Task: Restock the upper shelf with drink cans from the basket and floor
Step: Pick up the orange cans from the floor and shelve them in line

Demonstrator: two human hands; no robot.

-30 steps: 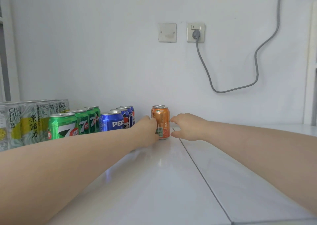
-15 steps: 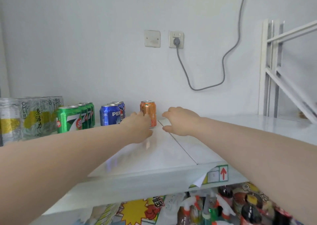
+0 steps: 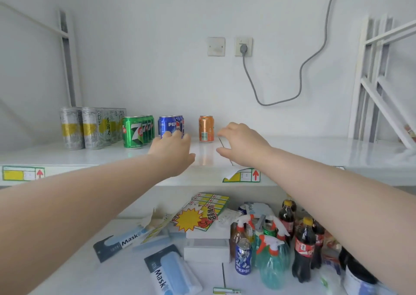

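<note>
The orange can point(image 3: 206, 128) is standing upright on the upper shelf point(image 3: 315, 152), far back near the wall, with no hand holding it. To its left, and a little apart from it, the blue Pepsi cans point(image 3: 167, 127) are lining up front to back. Left of those the green 7-Up cans point(image 3: 133, 132) are forming another row, and at the far left the tall silver-and-yellow cans point(image 3: 74, 128) are standing in a group.

Both of the person's arms are reaching over the shelf's near edge. The left hand point(image 3: 174, 150) is hovering palm down, its fingers loosely bent and gripping nothing. Its fingertips are overlapping the foot of the front Pepsi can, and it cannot be told whether they are touching it. The right hand point(image 3: 242, 147) is hanging just right of the orange can and nearer than it. Its fingers are relaxed and slightly curved, the thumb is set apart below them, and the palm is holding nothing.

On the wall behind, a grey cable point(image 3: 301, 69) is running from a socket point(image 3: 243, 46) beside a blank plate point(image 3: 216, 46). Price labels point(image 3: 244, 175) are sticking to the shelf's front edge. On the lower shelf point(image 3: 67, 261), mask packs point(image 3: 171, 270), a yellow starburst sign point(image 3: 191, 220), spray bottles point(image 3: 271, 258), cola bottles point(image 3: 304, 247) and a single Pepsi can point(image 3: 243, 256) are lying or standing.
</note>
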